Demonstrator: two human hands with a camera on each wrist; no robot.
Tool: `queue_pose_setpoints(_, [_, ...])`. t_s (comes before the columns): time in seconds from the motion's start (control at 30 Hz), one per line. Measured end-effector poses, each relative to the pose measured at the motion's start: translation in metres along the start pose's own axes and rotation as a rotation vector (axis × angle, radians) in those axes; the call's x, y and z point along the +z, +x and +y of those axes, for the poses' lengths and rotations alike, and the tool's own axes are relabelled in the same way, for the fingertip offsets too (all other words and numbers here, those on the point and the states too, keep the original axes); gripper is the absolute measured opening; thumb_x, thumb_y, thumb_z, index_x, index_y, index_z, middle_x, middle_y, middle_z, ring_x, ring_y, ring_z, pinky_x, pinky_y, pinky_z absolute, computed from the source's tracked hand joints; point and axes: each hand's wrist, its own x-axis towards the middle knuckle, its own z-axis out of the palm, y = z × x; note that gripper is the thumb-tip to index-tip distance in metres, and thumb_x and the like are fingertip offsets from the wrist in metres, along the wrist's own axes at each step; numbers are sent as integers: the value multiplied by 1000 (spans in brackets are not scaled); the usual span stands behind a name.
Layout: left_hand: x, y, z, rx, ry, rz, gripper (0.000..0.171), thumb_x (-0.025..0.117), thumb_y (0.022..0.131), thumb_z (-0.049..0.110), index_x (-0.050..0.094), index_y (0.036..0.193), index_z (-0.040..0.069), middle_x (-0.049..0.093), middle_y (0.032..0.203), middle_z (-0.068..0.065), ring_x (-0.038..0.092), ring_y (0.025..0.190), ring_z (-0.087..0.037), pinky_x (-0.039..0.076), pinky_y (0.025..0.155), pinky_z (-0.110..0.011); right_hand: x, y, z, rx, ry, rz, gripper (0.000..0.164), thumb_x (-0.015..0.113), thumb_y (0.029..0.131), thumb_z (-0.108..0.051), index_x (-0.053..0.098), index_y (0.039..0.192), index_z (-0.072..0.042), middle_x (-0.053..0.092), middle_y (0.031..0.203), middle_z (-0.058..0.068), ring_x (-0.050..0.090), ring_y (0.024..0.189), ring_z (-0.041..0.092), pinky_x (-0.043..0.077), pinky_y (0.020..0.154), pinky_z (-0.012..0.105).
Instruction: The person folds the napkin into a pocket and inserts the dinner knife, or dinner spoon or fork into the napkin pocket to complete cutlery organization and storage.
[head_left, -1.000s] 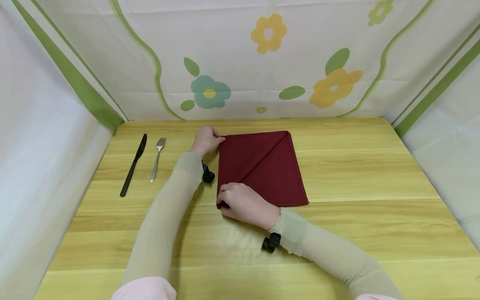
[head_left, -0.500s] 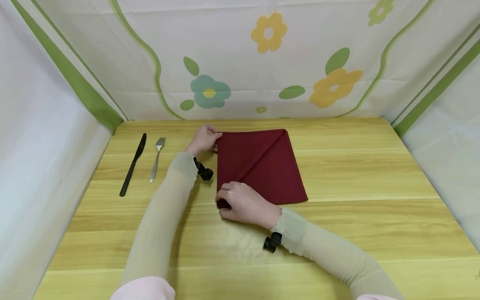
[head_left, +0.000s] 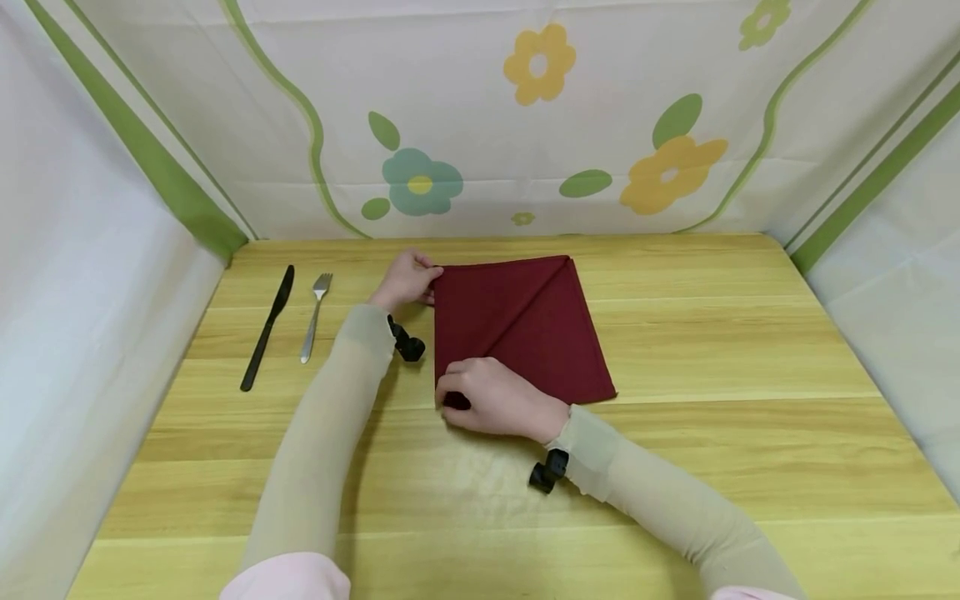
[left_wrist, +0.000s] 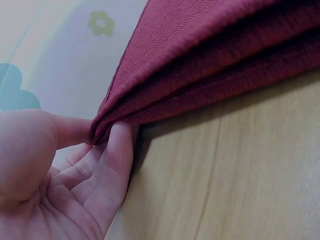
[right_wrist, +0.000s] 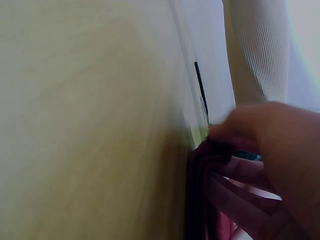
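Note:
A dark red cloth napkin (head_left: 498, 304), folded into a square with a diagonal fold line across its top, lies at the middle of the table. At its far left corner my left hand (head_left: 408, 277) pinches the layers between thumb and fingers; the left wrist view shows the stacked folds of the napkin (left_wrist: 200, 65) rising from that grip. My right hand (head_left: 498, 400) holds the near left corner, its fingers curled over the edge. In the right wrist view, the thumb and fingers close around the bunched napkin (right_wrist: 197, 195). The underside of the napkin is mostly hidden.
To the left on the wooden table (head_left: 712, 492) lie a black knife (head_left: 267, 329) and a silver fork (head_left: 316, 317), side by side. A white curtain (head_left: 495, 133) with printed flowers stands behind the table's far edge, with more white cloth at both sides.
Both hands keep the napkin's left corners. The left hand has shifted slightly left and its fingers have moved under the corner. The right hand and the napkin's near edge have moved slightly away from me.

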Motion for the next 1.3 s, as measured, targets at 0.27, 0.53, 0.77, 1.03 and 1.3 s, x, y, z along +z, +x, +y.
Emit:
queue_pose_setpoints(0.27, [1, 0, 1, 4, -16, -2, 23, 58, 106, 17, 47, 118, 1, 60, 94, -16, 65, 62, -22, 60, 64, -36, -2, -6, 2, 105, 126, 27, 14, 73, 91, -7, 74, 102, -15, 69, 98, -8, 62, 89, 1, 51, 78, 18])
queue_pose_setpoints(0.53, [-3, -4, 2, -6, -59, -10, 35, 62, 104, 17, 53, 128, -5, 64, 103, -15, 67, 72, -18, 60, 72, -33, -14, -17, -9, 182, 203, 154, 12, 76, 86, -5, 78, 96, -12, 73, 88, -5, 62, 72, -2, 52, 64, 17])
queue_pose_setpoints(0.77, [-12, -9, 7, -18, -172, 16, 35, 69, 100, 18, 60, 125, -4, 62, 112, -15, 67, 82, -21, 59, 82, -37, -26, -25, -18, 145, 126, 236, 10, 81, 81, -4, 79, 89, -10, 70, 89, -7, 62, 81, 4, 52, 70, 19])
queue_pose_setpoints(1.03, [-23, -24, 19, 121, -343, 44, 37, 67, 100, 9, 57, 132, -5, 68, 107, -11, 67, 69, -19, 58, 85, -46, -43, -30, -29, 117, 83, 297, 16, 80, 78, -2, 74, 85, -15, 66, 82, -9, 55, 74, 4, 49, 65, 20])
queue_pose_setpoints(1.3, [-37, -49, 49, 291, -424, 156, 17, 64, 100, 5, 67, 116, 6, 67, 98, -11, 65, 62, -18, 59, 65, -30, -55, -30, -34, 93, 139, 387, 18, 80, 76, 0, 71, 79, -15, 67, 77, -8, 60, 66, 7, 52, 59, 20])
